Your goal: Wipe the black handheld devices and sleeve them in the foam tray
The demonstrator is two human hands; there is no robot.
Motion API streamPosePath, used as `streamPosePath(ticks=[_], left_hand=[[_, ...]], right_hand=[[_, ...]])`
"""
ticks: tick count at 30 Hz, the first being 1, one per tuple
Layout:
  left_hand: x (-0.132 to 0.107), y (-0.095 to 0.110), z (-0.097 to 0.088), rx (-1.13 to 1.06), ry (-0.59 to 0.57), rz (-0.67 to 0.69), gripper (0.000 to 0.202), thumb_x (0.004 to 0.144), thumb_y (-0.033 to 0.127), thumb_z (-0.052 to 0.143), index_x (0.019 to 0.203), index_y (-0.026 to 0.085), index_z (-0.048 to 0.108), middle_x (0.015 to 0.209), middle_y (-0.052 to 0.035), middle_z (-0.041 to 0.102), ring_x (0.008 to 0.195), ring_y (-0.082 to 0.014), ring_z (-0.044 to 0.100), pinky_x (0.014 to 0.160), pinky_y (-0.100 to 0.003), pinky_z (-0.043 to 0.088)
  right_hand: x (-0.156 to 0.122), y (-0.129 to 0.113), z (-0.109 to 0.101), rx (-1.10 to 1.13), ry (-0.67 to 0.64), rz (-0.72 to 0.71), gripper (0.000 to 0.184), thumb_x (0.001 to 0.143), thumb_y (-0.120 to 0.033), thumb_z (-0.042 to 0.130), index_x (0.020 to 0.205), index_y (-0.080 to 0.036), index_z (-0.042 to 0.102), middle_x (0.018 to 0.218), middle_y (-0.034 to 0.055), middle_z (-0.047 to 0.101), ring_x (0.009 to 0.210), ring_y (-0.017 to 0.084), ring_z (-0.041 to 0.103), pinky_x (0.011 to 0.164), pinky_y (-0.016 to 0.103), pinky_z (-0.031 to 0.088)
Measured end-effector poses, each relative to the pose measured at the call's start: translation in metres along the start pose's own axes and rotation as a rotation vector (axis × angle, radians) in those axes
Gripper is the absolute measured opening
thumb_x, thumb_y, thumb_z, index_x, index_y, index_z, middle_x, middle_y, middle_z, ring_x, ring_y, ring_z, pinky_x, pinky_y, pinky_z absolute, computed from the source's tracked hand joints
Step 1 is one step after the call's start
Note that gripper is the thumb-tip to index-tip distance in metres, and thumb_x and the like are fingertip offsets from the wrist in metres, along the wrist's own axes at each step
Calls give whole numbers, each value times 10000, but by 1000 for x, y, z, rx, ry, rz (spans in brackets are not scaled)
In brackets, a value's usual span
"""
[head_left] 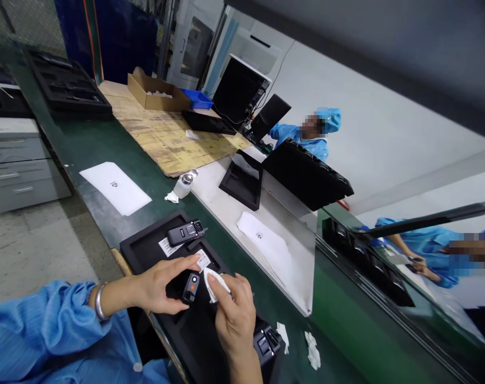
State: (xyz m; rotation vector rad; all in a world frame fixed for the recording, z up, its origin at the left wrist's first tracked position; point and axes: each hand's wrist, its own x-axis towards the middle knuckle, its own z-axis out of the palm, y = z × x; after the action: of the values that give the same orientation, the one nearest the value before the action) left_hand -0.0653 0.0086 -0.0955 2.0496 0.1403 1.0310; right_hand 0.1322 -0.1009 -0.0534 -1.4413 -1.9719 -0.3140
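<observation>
The left hand [162, 290] is gripping a small black plastic device with an orange button [191, 287], holding it just above the black foam tray [146, 248] on the green-topped bench [94, 144]. The right hand [236, 314] is pinching a folded white cloth wipe [215, 281] and pressing it against the device's side. I'd judge the wiping to be midway. A second black handset-like device [185, 232] is lying in the tray by white paper slips, and a third black unit [266, 341] is sitting by the right wrist, near crumpled white scraps [313, 350]. Whether those two are cleaned is impossible to tell. The hands are hiding the held device's far side, and the tray's near end is running out of view.
</observation>
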Motion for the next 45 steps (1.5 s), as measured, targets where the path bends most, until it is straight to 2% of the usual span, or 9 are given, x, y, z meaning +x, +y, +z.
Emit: streamPosePath(ticks=[8,15,20,23,27,30,34,39,45], left_hand=[[0,1,-2,38,6,-21,1016,773,229,748,1584,234,135,1317,-137,610,1164,-255,637,1012,-385,532],[31,-4,6,231,-89,-178,973,818,295,698,1588,232,106,1436,-154,504,1237,-278,577,1053,-405,487],[97,-16,39,716,-335,-460,885,853,359,640,1567,95,189,1158,-194,618,961,-338,665,860,-460,535],[118,-16,61,905,-416,-483,843,852,340,657,1545,66,263,1083,-217,619,938,-366,633,806,-460,513],[118,2,98,932,-429,-403,810,888,445,637,1534,87,303,1155,-239,581,1116,-397,525,916,-483,446],[112,16,137,884,-510,-361,944,823,566,689,1554,138,272,1082,-205,611,1007,-357,581,829,-414,479],[114,18,171,846,-559,-398,985,788,462,746,1557,95,251,1061,-234,612,869,-340,647,719,-382,503],[95,13,146,672,-531,-328,997,809,398,681,1586,153,105,1173,-158,619,1001,-316,661,860,-411,531],[33,18,99,167,-298,69,1029,793,289,714,1588,248,62,1463,-142,486,1266,-281,557,1066,-409,481]], right_hand=[[6,1,4,-74,-43,-17,393,918,-37,466,1144,-273,684,1020,32,666,890,173,548,960,462,412],[-77,13,-29,-115,142,424,519,868,-13,397,1259,-235,657,1141,70,611,1023,171,608,827,294,490],[-137,-12,-52,-182,292,597,449,899,-62,431,1257,-204,661,1125,76,631,1023,171,635,855,277,490],[-171,-19,-59,-176,313,608,444,907,-65,452,1280,-201,652,1128,88,634,1002,176,646,803,259,501],[-197,-24,-58,-118,383,651,420,913,-60,488,1268,-201,662,1138,99,631,998,184,649,804,261,508],[-194,-28,-54,-104,352,619,464,907,-27,456,1296,-199,641,1152,103,618,1032,179,639,838,263,511],[-182,-32,-54,-71,296,553,536,884,9,412,1331,-206,614,1188,98,596,1069,171,630,870,261,520],[-188,-27,-66,-58,332,556,539,881,1,424,1325,-232,624,1179,78,600,1054,165,629,867,260,518],[-160,-17,-73,23,286,458,562,893,11,401,1334,-268,609,1188,71,581,1052,164,596,847,292,507]])
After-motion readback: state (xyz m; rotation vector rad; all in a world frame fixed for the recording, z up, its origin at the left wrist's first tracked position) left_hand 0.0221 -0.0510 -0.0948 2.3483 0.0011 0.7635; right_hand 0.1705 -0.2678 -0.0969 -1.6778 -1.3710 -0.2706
